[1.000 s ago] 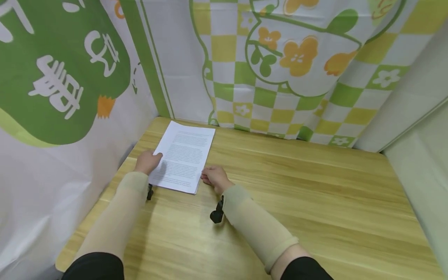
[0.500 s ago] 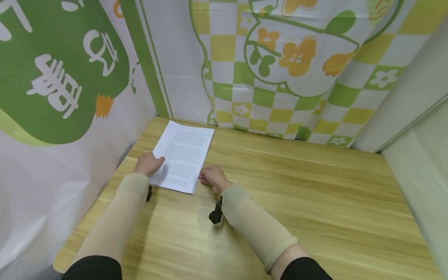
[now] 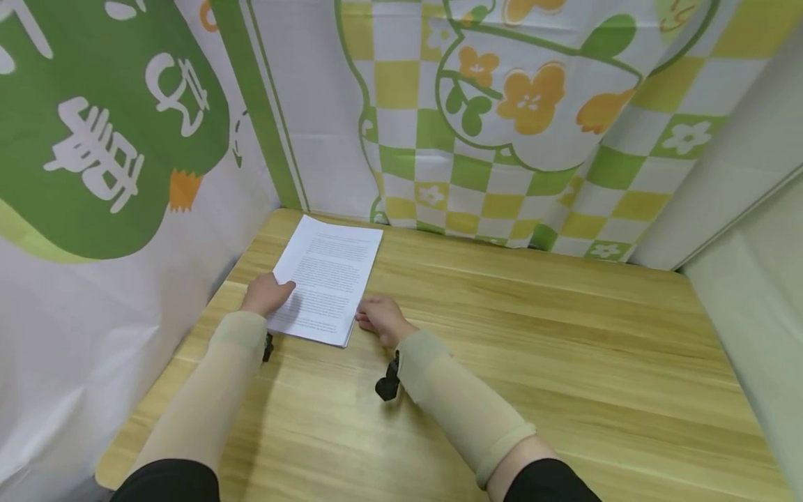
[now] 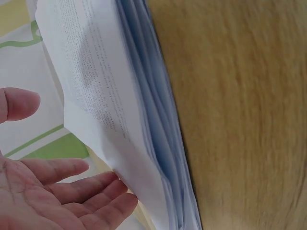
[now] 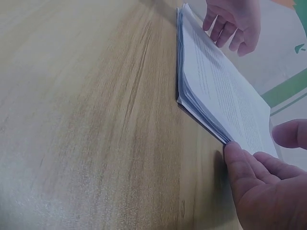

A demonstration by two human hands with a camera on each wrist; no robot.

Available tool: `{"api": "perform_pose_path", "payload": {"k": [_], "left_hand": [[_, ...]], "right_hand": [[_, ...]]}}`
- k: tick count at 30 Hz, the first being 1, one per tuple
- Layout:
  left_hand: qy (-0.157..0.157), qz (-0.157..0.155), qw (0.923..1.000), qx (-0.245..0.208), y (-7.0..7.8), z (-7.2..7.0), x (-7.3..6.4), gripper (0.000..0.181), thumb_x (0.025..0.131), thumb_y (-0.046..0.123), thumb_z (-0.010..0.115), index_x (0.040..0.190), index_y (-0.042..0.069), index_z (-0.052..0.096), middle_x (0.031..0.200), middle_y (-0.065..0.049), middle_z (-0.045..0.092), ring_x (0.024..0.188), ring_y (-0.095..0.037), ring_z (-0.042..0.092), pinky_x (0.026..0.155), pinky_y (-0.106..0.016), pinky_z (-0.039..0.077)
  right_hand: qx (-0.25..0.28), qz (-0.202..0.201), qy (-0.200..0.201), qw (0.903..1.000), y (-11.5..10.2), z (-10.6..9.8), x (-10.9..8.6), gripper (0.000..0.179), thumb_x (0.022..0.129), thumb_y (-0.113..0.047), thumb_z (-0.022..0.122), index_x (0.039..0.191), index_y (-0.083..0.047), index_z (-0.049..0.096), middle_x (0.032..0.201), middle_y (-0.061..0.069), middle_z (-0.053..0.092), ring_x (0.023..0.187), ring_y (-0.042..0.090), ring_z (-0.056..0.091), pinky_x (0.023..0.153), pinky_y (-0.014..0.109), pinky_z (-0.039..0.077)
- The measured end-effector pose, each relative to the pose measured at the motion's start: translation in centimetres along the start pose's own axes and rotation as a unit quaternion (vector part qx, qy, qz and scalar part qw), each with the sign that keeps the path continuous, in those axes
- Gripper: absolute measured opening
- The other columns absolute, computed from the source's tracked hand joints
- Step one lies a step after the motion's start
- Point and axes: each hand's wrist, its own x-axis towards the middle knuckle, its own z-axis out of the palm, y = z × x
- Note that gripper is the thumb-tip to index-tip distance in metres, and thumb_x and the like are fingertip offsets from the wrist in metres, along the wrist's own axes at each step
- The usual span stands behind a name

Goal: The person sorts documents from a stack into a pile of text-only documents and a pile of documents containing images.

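A stack of printed paper sheets (image 3: 329,275) lies on the wooden table, its layered edges slightly uneven in the left wrist view. At the stack's left side is my left hand (image 3: 266,294); in the left wrist view its straight fingers (image 4: 91,191) touch the paper edge, while the thumb stands raised and apart. My right hand (image 3: 384,319) is at the opposite long side. In the right wrist view its extended fingertips (image 5: 233,149) touch the edge of the stack, the thumb held off the paper.
The wooden table (image 3: 533,348) extends far to the right of the stack. Behind it hangs a checkered, flower-printed curtain (image 3: 477,181), and a white and green printed sheet (image 3: 144,293) hangs along the left. Black wrist devices (image 3: 387,387) sit under the sleeves.
Over the last second the stack has shifted very slightly left, with the right hand following it. The left thumb has moved a little right over the page. Little differs since half a second ago.
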Motion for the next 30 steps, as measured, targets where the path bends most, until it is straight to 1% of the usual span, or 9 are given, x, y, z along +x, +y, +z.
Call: {"api": "perform_pose_path", "payload": {"k": [4,9,14,17,21,23,27,30], "left_hand": [[0.003,-0.002,1.0,0.0,-0.1,-0.2,-0.4,0.068,0.096,0.035,0.041,0.135,-0.021,0.036,0.134,-0.039,0.041,0.118,-0.049,0.046,0.1,-0.054,0.039],[0.002,0.0,1.0,-0.002,-0.1,-0.5,-0.7,0.068,0.096,0.035,0.039,0.135,-0.021,0.035,0.135,-0.039,0.04,0.12,-0.049,0.045,0.102,-0.054,0.037],[0.0,0.01,0.9999,-0.01,-0.1,-0.7,-1.0,0.066,0.096,0.035,0.039,0.135,-0.019,0.037,0.134,-0.037,0.043,0.114,-0.046,0.049,0.098,-0.054,0.04],[0.007,0.015,0.9998,-0.012,-0.2,-0.7,-1.0,0.066,0.095,0.035,0.04,0.134,-0.018,0.039,0.132,-0.037,0.045,0.113,-0.046,0.05,0.098,-0.054,0.04],[0.013,0.019,0.9997,-0.008,-0.4,-0.8,-0.9,0.067,0.095,0.036,0.039,0.134,-0.02,0.038,0.133,-0.038,0.043,0.119,-0.049,0.046,0.102,-0.055,0.037],[0.01,0.017,0.9998,-0.007,-0.4,-0.9,-0.9,0.068,0.096,0.036,0.039,0.135,-0.02,0.036,0.136,-0.038,0.04,0.123,-0.05,0.042,0.104,-0.055,0.034],[0.0,0.006,0.9999,-0.015,0.0,-1.6,-1.2,0.069,0.097,0.036,0.037,0.138,-0.019,0.032,0.14,-0.037,0.035,0.128,-0.05,0.036,0.107,-0.055,0.03],[-0.001,0.002,0.9996,-0.029,0.1,-2.2,-1.2,0.066,0.098,0.036,0.036,0.139,-0.016,0.035,0.143,-0.034,0.035,0.131,-0.048,0.034,0.108,-0.054,0.029]], "right_hand": [[-0.003,0.002,-0.004,1.0,0.1,0.1,-0.1,0.033,0.094,-0.002,0.052,0.125,0.009,0.056,0.09,0.009,0.059,0.082,0.015,0.057,0.08,0.028,0.053],[-0.006,0.007,-0.007,0.9999,0.0,0.2,-0.4,0.034,0.093,-0.002,0.051,0.125,0.009,0.056,0.092,0.01,0.059,0.083,0.015,0.057,0.083,0.029,0.053],[-0.005,0.01,-0.006,0.9999,-0.3,0.2,-0.6,0.031,0.094,-0.003,0.051,0.122,0.01,0.056,0.095,0.012,0.06,0.084,0.017,0.057,0.087,0.032,0.052],[-0.004,0.009,-0.008,0.9999,-0.3,0.3,-0.6,0.031,0.093,-0.003,0.052,0.12,0.01,0.056,0.098,0.013,0.06,0.084,0.017,0.057,0.089,0.034,0.051],[-0.003,0.009,-0.007,0.9999,-0.3,0.4,-0.5,0.032,0.092,-0.004,0.052,0.121,0.01,0.056,0.1,0.011,0.06,0.087,0.016,0.056,0.089,0.034,0.051],[-0.007,0.008,-0.003,0.9999,-0.3,0.4,-0.5,0.032,0.092,-0.005,0.052,0.121,0.009,0.056,0.099,0.01,0.059,0.087,0.016,0.055,0.088,0.033,0.051],[-0.007,0.005,0.005,1.0,-0.4,0.2,-0.4,0.033,0.092,-0.005,0.053,0.122,0.009,0.056,0.098,0.01,0.059,0.088,0.017,0.055,0.087,0.032,0.051],[-0.003,-0.001,0.011,0.9999,-0.5,-0.1,-0.4,0.036,0.092,-0.005,0.052,0.125,0.009,0.055,0.103,0.013,0.061,0.088,0.017,0.056,0.088,0.032,0.051]]}}
